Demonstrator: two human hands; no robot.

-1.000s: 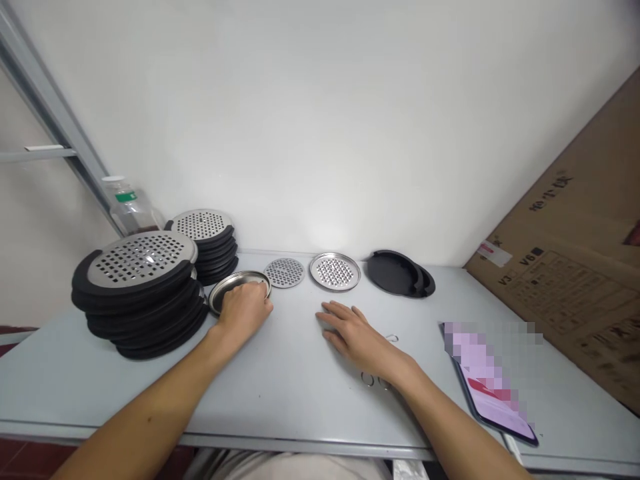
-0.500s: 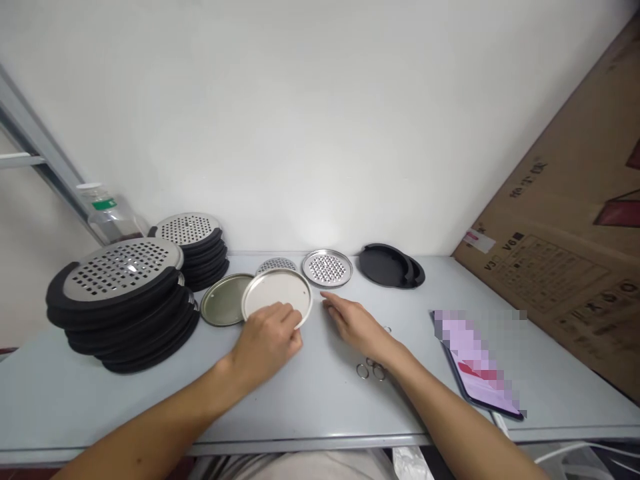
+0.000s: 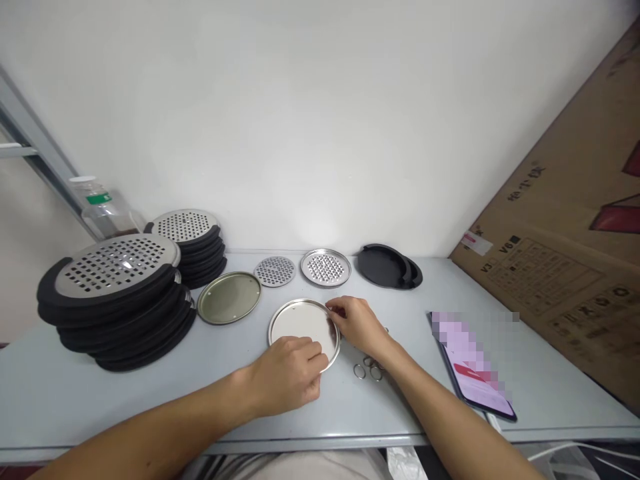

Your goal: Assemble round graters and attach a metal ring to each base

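Observation:
A shallow round metal plate [image 3: 299,321] with a raised rim lies on or just above the table in front of me. My left hand [image 3: 287,375] is closed on its near edge, fingers curled over the rim. At the plate's upper right edge, my right hand [image 3: 359,324] pinches the rim between thumb and fingers. Several small metal rings [image 3: 359,371] lie just below my right wrist, some partly hidden by it. Behind the plate are an olive-coloured round plate [image 3: 230,299], a flat perforated disc [image 3: 275,271] and a rimmed grater plate [image 3: 326,268].
Two stacks of black-rimmed graters, a large near one [image 3: 115,307] and a smaller one [image 3: 195,250], stand at the left by a clear jar [image 3: 103,213]. Black round holders [image 3: 383,267] sit by the wall. A phone [image 3: 473,373] and a cardboard box [image 3: 560,267] are at right.
My left hand has brought the metal plate right and toward me, lowering it and uncovering the perforated disc. My right hand has moved slightly right and now meets the plate's rim.

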